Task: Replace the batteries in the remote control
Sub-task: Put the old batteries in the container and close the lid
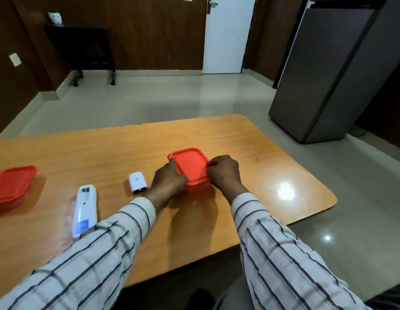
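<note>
A white remote control (pixel 84 210) lies face down on the wooden table (pixel 272 175), its battery compartment uncovered at the far end. Its white battery cover (pixel 137 180) lies apart, to the right of it. A small clear container with a red lid (pixel 191 166) stands mid-table. My left hand (pixel 168 181) grips the container's left side, thumb on the lid's rim. My right hand (pixel 224 172) holds the lid's right edge with its fingertips. No batteries are visible; the container's contents are hidden.
A second red-lidded container (pixel 12 186) sits at the table's left edge. Beyond the table are a tiled floor, a grey fridge (pixel 328 74) at right, a white door (pixel 228 34) and a dark side table (pixel 82 48) at the back.
</note>
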